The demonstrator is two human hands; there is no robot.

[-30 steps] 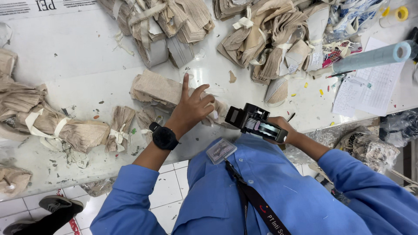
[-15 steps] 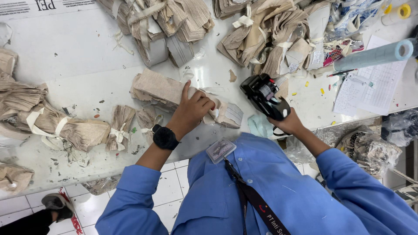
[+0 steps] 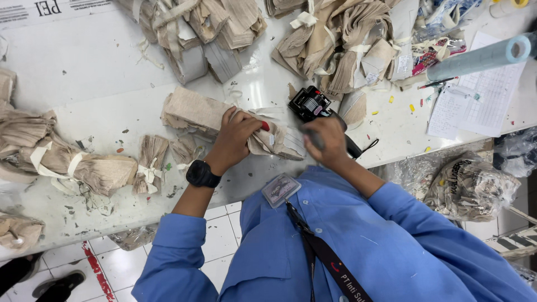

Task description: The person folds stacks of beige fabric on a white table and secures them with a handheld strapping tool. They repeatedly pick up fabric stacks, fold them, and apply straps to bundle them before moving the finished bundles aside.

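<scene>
A worker in a blue shirt bends over a white counter [image 3: 100,67] strewn with tied bundles of beige cut cloth. The left hand [image 3: 238,137], a black watch [image 3: 201,174] at the wrist, lies flat on a stack of beige pieces [image 3: 196,112] at the near middle of the counter, fingers spread and pressing its right end down rather than gripping it. The right hand [image 3: 324,140] is closed around the handle of a black labelling gun [image 3: 310,103], its head raised just above the stack's right edge, beside a fanned tagged piece [image 3: 277,142]. The stack looks light, soft and floppy — likely to slide or splay, so best pinned from above or lifted at a tied middle; the gun looks rigid, held by its grip. Half a second earlier the gun sat further right, clear of the stack — it has since swung left toward the pressing hand, which has slid along the stack. Papers [image 3: 475,100] and a pale roll [image 3: 481,56] lie far right
</scene>
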